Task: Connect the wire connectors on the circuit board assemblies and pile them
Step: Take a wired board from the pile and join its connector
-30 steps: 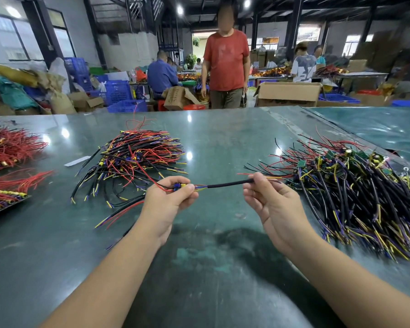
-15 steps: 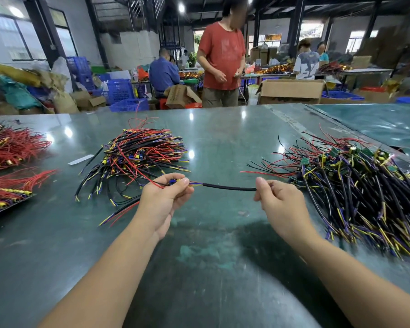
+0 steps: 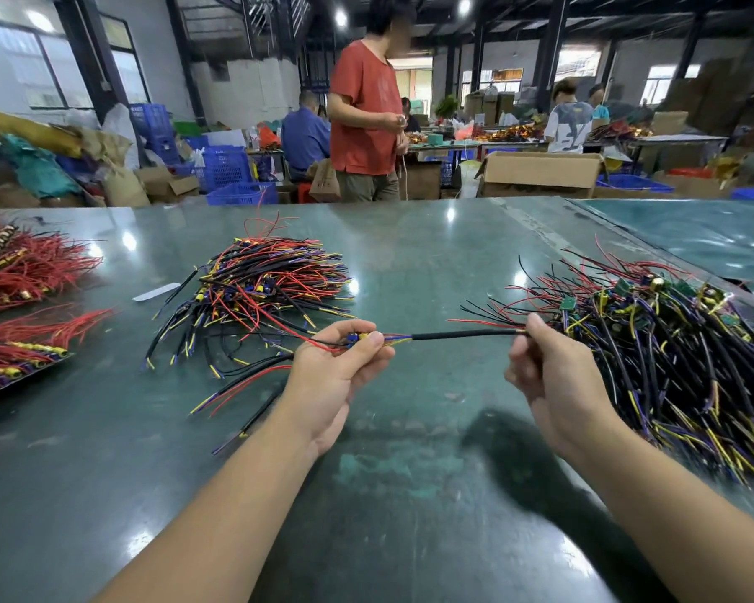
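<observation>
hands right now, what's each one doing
Left hand: pinches the blue-and-yellow connector of a black-sleeved cable.
Right hand: grips the cable's other end.

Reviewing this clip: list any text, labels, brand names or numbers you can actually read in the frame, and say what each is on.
None can be read.
Print on the white T-shirt of a person at the back: too blurred to read.
Marking on a cardboard box beside the person in the red shirt: too small to read.
White strip on the table: no lettering shows.
Circuit boards in the right pile: no legible print.
</observation>
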